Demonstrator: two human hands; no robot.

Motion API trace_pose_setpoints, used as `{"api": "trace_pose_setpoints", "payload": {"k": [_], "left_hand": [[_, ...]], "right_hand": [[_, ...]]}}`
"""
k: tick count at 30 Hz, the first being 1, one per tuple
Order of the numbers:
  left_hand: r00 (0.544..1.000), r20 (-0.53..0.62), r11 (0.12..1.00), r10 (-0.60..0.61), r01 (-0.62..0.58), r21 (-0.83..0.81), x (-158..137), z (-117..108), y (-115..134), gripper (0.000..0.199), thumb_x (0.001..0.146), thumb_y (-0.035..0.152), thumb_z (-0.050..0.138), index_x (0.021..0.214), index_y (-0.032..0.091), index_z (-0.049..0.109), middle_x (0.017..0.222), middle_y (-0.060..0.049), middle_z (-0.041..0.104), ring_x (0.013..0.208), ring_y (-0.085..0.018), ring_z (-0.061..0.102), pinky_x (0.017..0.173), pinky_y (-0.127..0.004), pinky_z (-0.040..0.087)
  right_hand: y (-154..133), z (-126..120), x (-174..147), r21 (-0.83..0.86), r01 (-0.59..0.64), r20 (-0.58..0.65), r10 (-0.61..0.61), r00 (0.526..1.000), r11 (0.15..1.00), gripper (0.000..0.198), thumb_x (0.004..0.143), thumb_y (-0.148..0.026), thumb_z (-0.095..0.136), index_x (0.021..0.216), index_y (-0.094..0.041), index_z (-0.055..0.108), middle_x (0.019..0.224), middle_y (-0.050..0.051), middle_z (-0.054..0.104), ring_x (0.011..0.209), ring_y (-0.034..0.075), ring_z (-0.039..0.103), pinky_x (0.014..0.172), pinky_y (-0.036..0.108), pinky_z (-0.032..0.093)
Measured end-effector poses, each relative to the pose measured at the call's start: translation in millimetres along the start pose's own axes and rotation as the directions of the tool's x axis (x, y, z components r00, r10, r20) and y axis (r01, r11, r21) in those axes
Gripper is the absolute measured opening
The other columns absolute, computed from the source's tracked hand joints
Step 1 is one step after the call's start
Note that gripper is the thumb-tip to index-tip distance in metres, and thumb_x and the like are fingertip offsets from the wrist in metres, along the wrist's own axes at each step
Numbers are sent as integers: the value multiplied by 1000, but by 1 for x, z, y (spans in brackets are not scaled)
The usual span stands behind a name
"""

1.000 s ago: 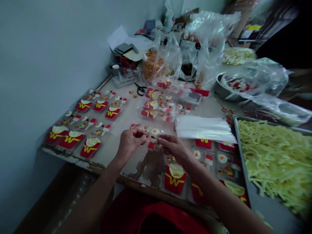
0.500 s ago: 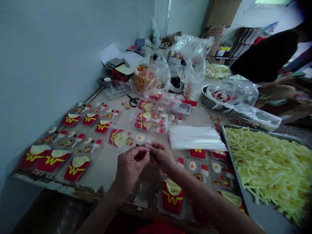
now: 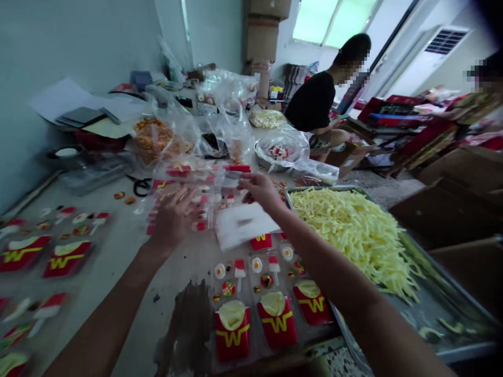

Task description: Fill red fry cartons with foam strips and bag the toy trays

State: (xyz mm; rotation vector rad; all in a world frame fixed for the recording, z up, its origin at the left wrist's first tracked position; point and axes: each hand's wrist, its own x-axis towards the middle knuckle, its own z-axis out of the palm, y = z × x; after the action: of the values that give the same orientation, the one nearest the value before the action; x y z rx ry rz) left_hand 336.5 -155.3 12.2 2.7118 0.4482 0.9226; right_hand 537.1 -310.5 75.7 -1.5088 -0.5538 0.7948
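A pile of clear packs (image 3: 204,191) is laid on the table (image 3: 192,259), partly covered by the left hand (image 3: 173,214), here taken as the dial's centre, twelve being away from the wearer. This hand is held palm down, its blurred fingers pointed toward one o'clock; whether a pack is grasped cannot be told. The right hand (image 3: 257,191) is placed at two o'clock, its fingers bent and directed leftward, above the far side of some white sheets (image 3: 243,222); its grip cannot be determined either. Bare tabletop is exposed between the forearms, from five o'clock to a dark worn patch (image 3: 188,324) at six. The right side is bounded by a metal tray (image 3: 412,311) of pale yellow strips (image 3: 349,230), reached close by the right forearm. Red-carton packs (image 3: 277,319) are lined along the near edge at four o'clock; scissors (image 3: 141,185) are seen at ten, bulging plastic bags (image 3: 231,125) at one.
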Motion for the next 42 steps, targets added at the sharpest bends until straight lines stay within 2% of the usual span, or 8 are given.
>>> {"api": "trace_pose_setpoints", "payload": {"k": [5, 10, 17, 22, 28, 33, 38, 42], "left_hand": [[955, 298, 1000, 2, -11, 27, 63, 73, 108, 42, 81, 47, 73, 107, 15, 71, 117, -16, 68, 115, -32, 58, 101, -43, 44], [833, 545, 995, -96, 64, 76, 122, 134, 135, 28, 71, 37, 80, 85, 14, 76, 87, -12, 74, 82, -25, 67, 75, -33, 49], [906, 422, 997, -39, 62, -41, 112, 53, 131, 24, 91, 37, 62, 91, 19, 78, 86, -8, 75, 81, -20, 66, 71, -29, 43], [956, 233, 880, -177, 260, -398, 44, -65, 116, 24, 86, 41, 70, 89, 16, 70, 69, 2, 63, 62, -11, 52, 58, -24, 36], [898, 170, 685, -406, 422, -594, -58, -166, 68, 30, 85, 46, 71, 95, 19, 76, 87, -2, 73, 78, -14, 63, 69, -23, 45], [530, 150, 389, -835, 761, -520, -174, -223, -11, 32, 80, 49, 75, 89, 19, 80, 80, -3, 74, 72, -14, 62, 65, -24, 43], [158, 217, -21, -963, 761, -649, -254, -242, -76, 44, 54, 49, 90, 78, 15, 77, 75, -5, 73, 65, -15, 61, 63, -26, 46], [63, 217, -90, -974, 771, -631, -270, -242, -96, 46, 45, 48, 92, 67, 15, 68, 60, 1, 64, 53, -11, 52, 53, -24, 39]], "right_hand": [[-10, -101, -37, -108, 311, -262, -329, 907, 944, 34, 76, -43, 76, 94, -14, 71, 76, 3, 72, 43, 5, 50, 38, 16, 33], [-3, -136, -62, -147, 307, -143, -327, 934, 940, 39, 79, -49, 74, 97, -15, 73, 74, 4, 72, 45, 8, 51, 42, 21, 36], [-2, -137, -41, -591, 416, -35, -537, 843, 691, 78, 63, -45, 88, 133, -21, 62, 121, 11, 69, 99, 26, 65, 77, 38, 52], [-24, -35, -39, -69, 464, 337, -417, 844, 883, 24, 80, -43, 78, 89, -21, 75, 83, 5, 72, 75, 18, 65, 70, 32, 51], [-63, 131, -43, 155, 405, 821, -346, 454, 901, 13, 82, -36, 78, 84, -23, 77, 78, 2, 72, 71, 17, 64, 65, 29, 51], [-18, 283, -2, 95, 659, 943, -279, 180, 746, 45, 99, -43, 49, 140, -26, 57, 131, 8, 66, 114, 25, 62, 91, 42, 53], [57, 391, 40, -13, 995, 999, 43, 9, 98, 90, 65, -6, 74, 149, -23, 46, 151, 13, 49, 138, 36, 43, 109, 55, 38], [67, 425, 50, 118, 991, 984, 137, -109, -57, 102, 52, -10, 86, 145, -26, 49, 144, 12, 54, 128, 37, 49, 103, 53, 41]]}}
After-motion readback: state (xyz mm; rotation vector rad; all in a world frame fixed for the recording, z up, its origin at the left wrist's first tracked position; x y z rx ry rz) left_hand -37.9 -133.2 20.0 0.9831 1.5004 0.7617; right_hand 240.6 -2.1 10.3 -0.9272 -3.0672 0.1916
